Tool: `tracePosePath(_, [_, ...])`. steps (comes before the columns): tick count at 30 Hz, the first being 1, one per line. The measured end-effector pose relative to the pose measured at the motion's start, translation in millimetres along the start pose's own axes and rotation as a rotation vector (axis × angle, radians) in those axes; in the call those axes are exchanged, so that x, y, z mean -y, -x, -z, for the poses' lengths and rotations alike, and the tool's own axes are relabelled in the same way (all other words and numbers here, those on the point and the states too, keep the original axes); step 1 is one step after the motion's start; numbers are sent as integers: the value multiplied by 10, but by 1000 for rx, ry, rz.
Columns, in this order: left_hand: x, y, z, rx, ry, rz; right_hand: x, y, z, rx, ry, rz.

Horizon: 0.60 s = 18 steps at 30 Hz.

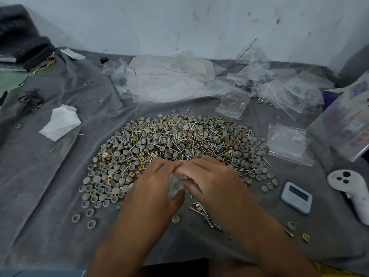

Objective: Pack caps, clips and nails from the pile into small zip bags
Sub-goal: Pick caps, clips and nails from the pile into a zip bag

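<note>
Over pile [175,144]: left hand [153,182], right hand [207,176] pinching zip bag [175,184] (clear).

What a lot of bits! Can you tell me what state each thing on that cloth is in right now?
Left hand: pinching the small zip bag.
Right hand: pinching the same bag.
Small zip bag: crumpled between both hands.
Pile: loose, mixed caps, clips, nails.
Empty bags: heaped flat behind the pile.
Tissue: crumpled.
Timer: lying flat, screen blank.
</note>
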<state>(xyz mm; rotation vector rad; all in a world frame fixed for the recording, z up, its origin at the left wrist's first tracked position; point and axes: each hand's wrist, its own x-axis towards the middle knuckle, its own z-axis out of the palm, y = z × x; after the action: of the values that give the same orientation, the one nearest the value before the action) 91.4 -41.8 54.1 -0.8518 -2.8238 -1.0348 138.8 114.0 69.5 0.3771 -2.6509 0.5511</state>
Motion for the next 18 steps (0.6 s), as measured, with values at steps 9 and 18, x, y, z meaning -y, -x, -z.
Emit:
tracePosePath(9, [47,47,5,-25,-29,-1,-926,305,-14,61,-1,-644])
tracePosePath(18, [3,62,-28,-18,-24,-3,-1226,397,-225,224,104,-666])
